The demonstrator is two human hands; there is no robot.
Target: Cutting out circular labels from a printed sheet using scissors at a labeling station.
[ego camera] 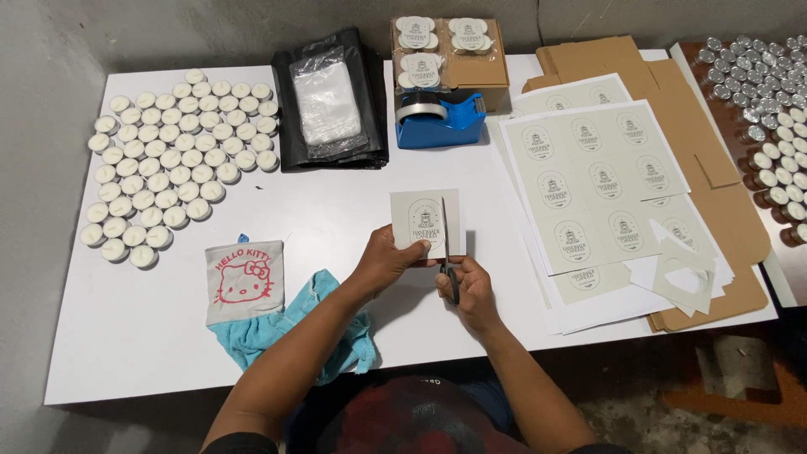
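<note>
My left hand [385, 261] holds a small grey-green paper label piece [420, 220] by its lower left edge, above the white table [311, 210]. My right hand [467, 286] grips a pair of black-handled scissors [446, 252], whose blades point away from me and run up the right side of the label piece. The printed oval design sits in the middle of the piece.
Sheets of printed labels [593, 181] lie to the right on flat cardboard [714, 193]. A blue tape dispenser [440, 118], boxes of candles [450, 50], a black bag of plastic sleeves [329, 105], many white tealights [168, 160] and a blue cloth with grey pouch [252, 294] surround me.
</note>
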